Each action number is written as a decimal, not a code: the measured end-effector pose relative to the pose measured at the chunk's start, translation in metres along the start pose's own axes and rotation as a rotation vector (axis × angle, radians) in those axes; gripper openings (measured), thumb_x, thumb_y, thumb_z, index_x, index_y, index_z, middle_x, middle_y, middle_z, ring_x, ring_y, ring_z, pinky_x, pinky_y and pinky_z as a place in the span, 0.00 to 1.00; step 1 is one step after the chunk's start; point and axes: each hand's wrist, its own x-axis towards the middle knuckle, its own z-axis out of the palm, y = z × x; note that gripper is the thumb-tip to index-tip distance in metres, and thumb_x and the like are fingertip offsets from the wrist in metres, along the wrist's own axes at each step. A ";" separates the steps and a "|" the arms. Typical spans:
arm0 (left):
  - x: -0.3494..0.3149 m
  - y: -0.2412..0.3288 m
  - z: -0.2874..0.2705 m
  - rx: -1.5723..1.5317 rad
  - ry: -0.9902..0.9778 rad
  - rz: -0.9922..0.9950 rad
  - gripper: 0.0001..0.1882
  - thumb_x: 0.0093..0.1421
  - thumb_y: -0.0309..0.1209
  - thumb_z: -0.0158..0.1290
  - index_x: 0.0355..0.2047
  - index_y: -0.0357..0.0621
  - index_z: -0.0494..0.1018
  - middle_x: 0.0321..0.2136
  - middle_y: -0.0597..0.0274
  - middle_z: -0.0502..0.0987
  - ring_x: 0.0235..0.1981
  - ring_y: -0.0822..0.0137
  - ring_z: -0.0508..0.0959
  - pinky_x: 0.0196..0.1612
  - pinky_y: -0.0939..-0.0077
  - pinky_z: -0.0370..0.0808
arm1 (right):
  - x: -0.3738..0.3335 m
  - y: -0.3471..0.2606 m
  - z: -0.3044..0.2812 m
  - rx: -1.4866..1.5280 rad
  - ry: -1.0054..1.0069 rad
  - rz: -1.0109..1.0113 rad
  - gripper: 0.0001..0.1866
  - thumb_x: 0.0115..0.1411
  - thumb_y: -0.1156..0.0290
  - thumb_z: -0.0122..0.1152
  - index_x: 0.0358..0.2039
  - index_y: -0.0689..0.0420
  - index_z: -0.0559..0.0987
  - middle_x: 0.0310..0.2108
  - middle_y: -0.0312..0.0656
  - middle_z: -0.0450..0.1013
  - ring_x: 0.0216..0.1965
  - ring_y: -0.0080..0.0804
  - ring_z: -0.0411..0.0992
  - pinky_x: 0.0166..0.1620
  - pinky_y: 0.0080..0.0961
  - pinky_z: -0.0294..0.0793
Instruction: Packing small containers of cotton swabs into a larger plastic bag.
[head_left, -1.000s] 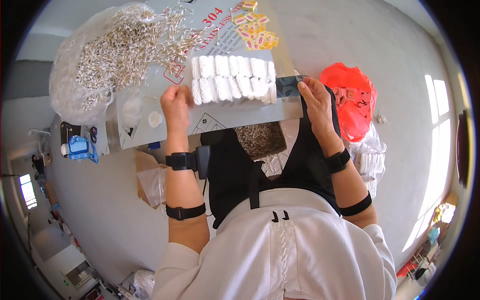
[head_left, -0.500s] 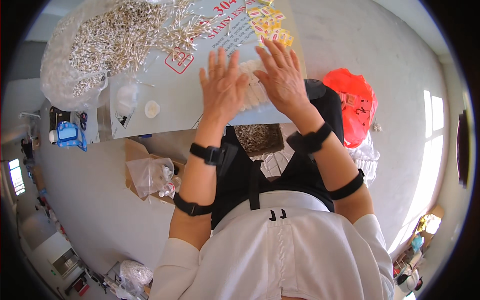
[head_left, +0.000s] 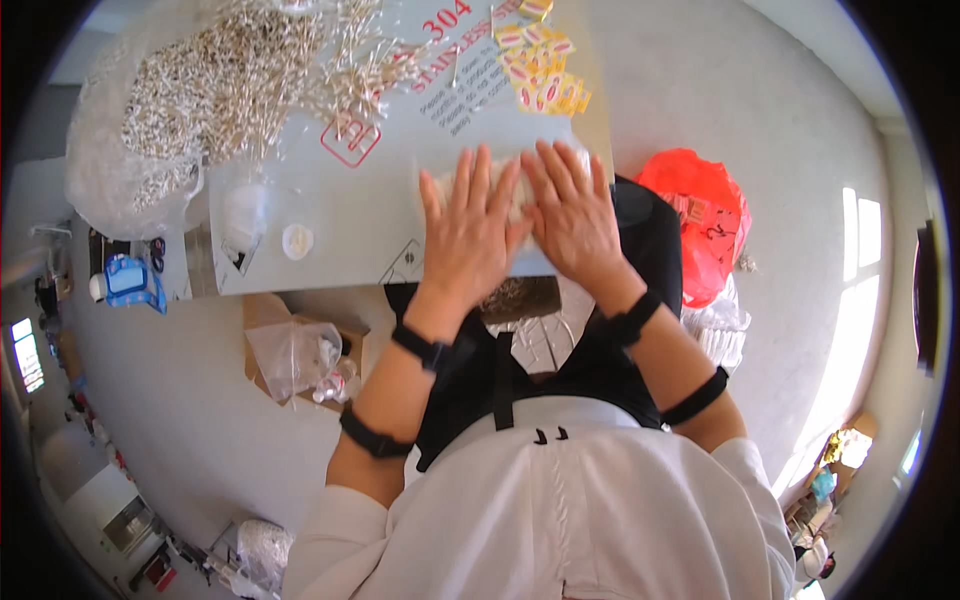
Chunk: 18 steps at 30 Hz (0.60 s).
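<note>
A flat, whitish pack in clear plastic (head_left: 519, 207) lies near the front edge of the table, mostly hidden under my hands; its contents are hard to make out. My left hand (head_left: 466, 242) rests palm down over its left part, fingers stretched forward. Over the right part lies my right hand (head_left: 578, 222), also flat, its thumb close to the left thumb. Neither hand grips anything. Beyond them, small yellow-and-white paper cards (head_left: 540, 68) lie in a loose cluster. A large heap of cotton swabs (head_left: 225, 85) spills from a clear plastic bag (head_left: 95, 185) at the far left.
A round white dish (head_left: 297, 241) and a small clear-wrapped pack (head_left: 244, 212) sit left on the table (head_left: 330, 215). Below its edge are an open box of swabs (head_left: 525, 300) and a cardboard box with plastic bags (head_left: 300, 355). A red bag (head_left: 700, 225) stands at right.
Both hands have come down onto the pack and closer together, covering more of it. The whole view has shifted slightly, so the table sits lower in the picture.
</note>
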 end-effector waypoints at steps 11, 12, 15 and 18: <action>-0.034 -0.052 0.005 -0.719 0.360 -0.165 0.34 0.69 0.44 0.41 0.69 0.39 0.49 0.70 0.49 0.47 0.71 0.55 0.46 0.70 0.57 0.39 | -0.026 0.045 0.004 0.978 0.182 0.282 0.33 0.67 0.57 0.51 0.68 0.54 0.57 0.68 0.47 0.54 0.70 0.41 0.48 0.70 0.36 0.42; -0.035 -0.052 0.007 -0.715 0.360 -0.167 0.34 0.69 0.44 0.41 0.69 0.39 0.49 0.70 0.49 0.47 0.71 0.55 0.46 0.70 0.57 0.39 | -0.023 0.045 -0.012 1.214 0.108 0.403 0.35 0.68 0.56 0.51 0.69 0.57 0.53 0.69 0.51 0.51 0.71 0.38 0.46 0.69 0.30 0.44; -0.029 -0.055 0.014 -0.823 0.254 -0.196 0.35 0.70 0.46 0.38 0.69 0.39 0.44 0.71 0.50 0.43 0.72 0.56 0.42 0.70 0.61 0.39 | -0.020 0.035 0.008 1.567 -0.010 0.517 0.37 0.68 0.57 0.51 0.70 0.59 0.48 0.70 0.52 0.49 0.71 0.37 0.46 0.69 0.30 0.44; -0.016 -0.056 0.018 -0.934 0.142 -0.212 0.37 0.71 0.49 0.34 0.70 0.39 0.39 0.71 0.50 0.39 0.72 0.58 0.38 0.71 0.64 0.39 | -0.024 0.035 0.020 1.123 0.004 0.280 0.39 0.67 0.59 0.52 0.70 0.58 0.45 0.70 0.53 0.47 0.71 0.40 0.45 0.69 0.31 0.42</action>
